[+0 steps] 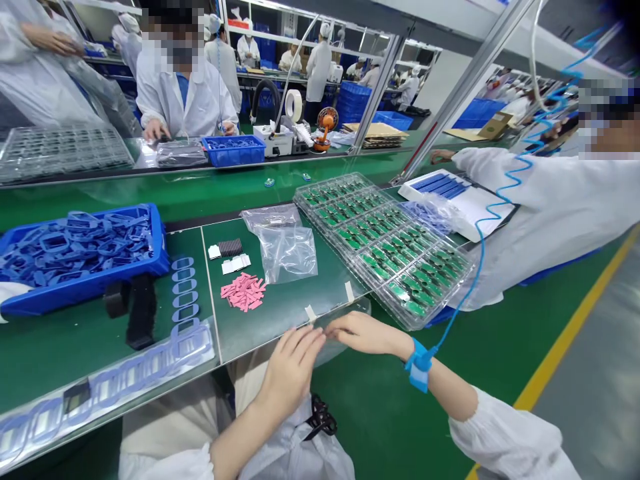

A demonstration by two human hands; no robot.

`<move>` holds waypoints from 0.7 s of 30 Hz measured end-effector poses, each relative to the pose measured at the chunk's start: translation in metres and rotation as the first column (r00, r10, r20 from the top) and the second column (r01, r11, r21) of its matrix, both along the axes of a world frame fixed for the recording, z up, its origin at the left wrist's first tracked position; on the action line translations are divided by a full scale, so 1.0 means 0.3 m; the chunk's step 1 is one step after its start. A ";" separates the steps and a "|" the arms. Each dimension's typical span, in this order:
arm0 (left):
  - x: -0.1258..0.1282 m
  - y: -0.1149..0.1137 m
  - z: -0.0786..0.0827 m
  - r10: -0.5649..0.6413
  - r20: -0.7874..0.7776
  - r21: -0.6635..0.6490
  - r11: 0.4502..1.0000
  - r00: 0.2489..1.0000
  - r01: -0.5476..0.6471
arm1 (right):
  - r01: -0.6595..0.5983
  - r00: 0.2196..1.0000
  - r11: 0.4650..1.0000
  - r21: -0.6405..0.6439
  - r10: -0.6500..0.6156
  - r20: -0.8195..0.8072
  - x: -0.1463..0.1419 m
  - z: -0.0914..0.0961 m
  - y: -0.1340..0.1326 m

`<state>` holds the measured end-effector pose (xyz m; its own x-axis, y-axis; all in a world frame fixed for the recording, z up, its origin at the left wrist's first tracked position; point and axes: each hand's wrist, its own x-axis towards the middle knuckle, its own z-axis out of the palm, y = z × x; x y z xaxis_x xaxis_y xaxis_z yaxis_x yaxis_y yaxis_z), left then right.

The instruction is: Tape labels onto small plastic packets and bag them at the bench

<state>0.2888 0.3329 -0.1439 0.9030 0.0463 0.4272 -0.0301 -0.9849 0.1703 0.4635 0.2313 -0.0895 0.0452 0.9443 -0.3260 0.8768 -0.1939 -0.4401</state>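
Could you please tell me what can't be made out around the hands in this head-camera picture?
Head view: the fingertips of the left hand and right hand hide whatever may lie between them.
Head view: the picture's left edge cuts off the blue tray.
Head view: the blue tray hides part of the black object, so its shape is unclear.
Head view: markings on the green circuit boards are too small to read.

Blue crate of rubber frames [95, 297], tape roll [293, 105], co-worker in white coat [200, 100], yellow floor stripe [560, 347]
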 end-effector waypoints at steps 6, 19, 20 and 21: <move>0.020 0.074 -0.024 0.082 -0.216 0.195 0.980 0.973 -0.040 | 0.133 0.976 0.986 0.100 -0.147 0.158 -0.040 -0.039 0.034; 0.033 0.066 -0.051 0.047 -0.237 0.233 0.973 0.970 0.009 | 0.148 0.778 0.905 0.398 -0.355 0.518 0.064 -0.227 -0.059; 0.025 0.069 -0.042 0.041 -0.263 0.202 0.979 0.964 0.014 | 0.161 0.784 0.904 0.396 -0.361 0.506 0.070 -0.210 -0.051; 0.015 0.072 -0.026 0.032 -0.294 0.164 0.986 0.955 0.018 | 0.182 0.791 0.897 0.404 -0.378 0.482 0.078 -0.183 -0.036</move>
<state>0.2931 0.3546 -0.1518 0.9895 0.0051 0.1444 0.0040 -1.0000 0.0080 0.4870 0.2204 -0.1443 0.3981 0.9050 0.1496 0.9152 -0.4029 0.0020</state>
